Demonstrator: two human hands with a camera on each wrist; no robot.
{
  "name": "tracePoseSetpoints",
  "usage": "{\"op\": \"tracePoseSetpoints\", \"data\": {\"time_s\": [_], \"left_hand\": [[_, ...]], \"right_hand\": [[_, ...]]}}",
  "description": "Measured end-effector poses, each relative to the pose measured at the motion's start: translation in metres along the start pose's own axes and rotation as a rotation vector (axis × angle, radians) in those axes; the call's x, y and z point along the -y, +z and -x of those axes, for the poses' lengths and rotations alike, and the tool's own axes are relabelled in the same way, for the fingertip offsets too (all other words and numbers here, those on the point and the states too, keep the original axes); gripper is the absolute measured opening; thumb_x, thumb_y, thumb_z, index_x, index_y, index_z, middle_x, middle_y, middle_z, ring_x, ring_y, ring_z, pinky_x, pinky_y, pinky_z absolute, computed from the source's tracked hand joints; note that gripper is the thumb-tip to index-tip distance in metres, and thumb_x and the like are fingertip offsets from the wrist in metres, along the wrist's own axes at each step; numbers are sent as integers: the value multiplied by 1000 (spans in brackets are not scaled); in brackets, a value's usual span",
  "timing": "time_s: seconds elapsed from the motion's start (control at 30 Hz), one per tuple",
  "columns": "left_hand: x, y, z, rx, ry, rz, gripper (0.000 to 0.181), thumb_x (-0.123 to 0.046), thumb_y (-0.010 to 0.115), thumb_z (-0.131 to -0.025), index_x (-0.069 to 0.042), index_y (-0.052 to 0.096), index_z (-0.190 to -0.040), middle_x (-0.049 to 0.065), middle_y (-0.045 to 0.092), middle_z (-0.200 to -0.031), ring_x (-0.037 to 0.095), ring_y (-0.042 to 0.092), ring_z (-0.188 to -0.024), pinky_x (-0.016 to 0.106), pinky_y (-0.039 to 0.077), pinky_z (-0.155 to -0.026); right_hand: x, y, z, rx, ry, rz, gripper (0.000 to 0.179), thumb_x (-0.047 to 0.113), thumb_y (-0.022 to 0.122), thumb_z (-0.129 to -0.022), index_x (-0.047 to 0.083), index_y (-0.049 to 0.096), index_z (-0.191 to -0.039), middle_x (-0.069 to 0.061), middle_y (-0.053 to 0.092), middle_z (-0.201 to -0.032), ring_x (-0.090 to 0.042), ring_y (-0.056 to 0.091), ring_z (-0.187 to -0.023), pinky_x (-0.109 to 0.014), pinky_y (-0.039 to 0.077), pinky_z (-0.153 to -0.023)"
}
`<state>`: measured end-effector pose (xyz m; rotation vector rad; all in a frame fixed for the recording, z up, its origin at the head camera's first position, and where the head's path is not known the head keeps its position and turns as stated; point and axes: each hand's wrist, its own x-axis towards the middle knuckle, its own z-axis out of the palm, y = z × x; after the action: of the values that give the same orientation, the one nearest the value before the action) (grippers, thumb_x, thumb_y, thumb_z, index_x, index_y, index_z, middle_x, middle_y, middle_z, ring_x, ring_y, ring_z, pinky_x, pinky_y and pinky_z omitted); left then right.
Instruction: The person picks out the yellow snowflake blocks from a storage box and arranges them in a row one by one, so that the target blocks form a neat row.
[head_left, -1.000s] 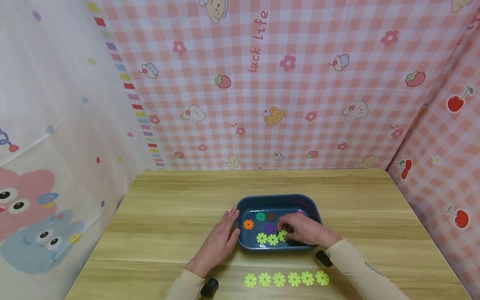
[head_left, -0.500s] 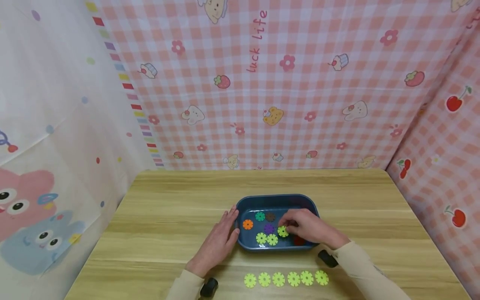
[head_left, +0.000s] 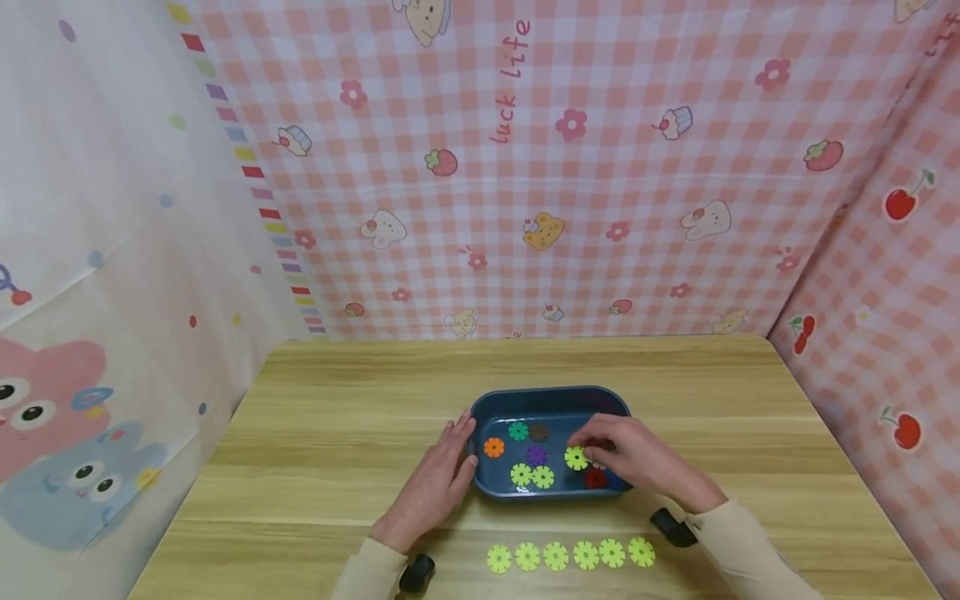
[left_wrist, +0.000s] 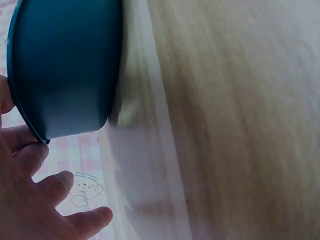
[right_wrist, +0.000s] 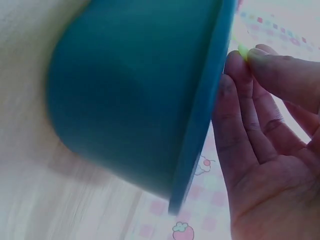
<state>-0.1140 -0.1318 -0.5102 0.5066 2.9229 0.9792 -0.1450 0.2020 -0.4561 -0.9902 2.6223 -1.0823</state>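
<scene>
In the head view, a dark blue tray (head_left: 551, 402) stands on the wooden table. My right hand (head_left: 641, 454) reaches over its right side and pinches a yellow-green notched disc (head_left: 575, 458) between thumb and fingertips. A sliver of that disc (right_wrist: 243, 51) also shows above the rim in the right wrist view. My left hand (head_left: 431, 496) rests at the tray's left end, fingers extended and touching the rim. Inside lie two more yellow-green discs (head_left: 521, 475), plus orange (head_left: 493, 447), green (head_left: 517, 431), brown (head_left: 538, 432), purple (head_left: 536, 455) and red (head_left: 595, 477) ones. My right hand partly covers the tray's right end.
Several yellow-green discs (head_left: 555, 556) form a straight row on the table (head_left: 337, 433) in front of the tray. A pink checked cloth (head_left: 480, 208) hangs behind the table, with patterned cloths at both sides. Black wrist bands (head_left: 417, 573) sit on both wrists.
My right hand has shifted right and lifted one yellow-green disc away from the other two. The red disc under that hand has come into view. My left hand stays at the rim.
</scene>
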Motion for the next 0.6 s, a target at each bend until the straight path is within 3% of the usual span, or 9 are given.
{"op": "tracePoseSetpoints", "data": {"time_s": [0.6], "left_hand": [[0,-1,-1,6,5,-5,57,-29,47,-111,-8,33,-162,3,23,-171,33,23,-156,64,30,-118]], "right_hand": [[6,-7,33,-134,-19,-15,22,-2,68,-97,11,77,-113,3,73,-107,-4,61,-88,-24,57,-73]]}}
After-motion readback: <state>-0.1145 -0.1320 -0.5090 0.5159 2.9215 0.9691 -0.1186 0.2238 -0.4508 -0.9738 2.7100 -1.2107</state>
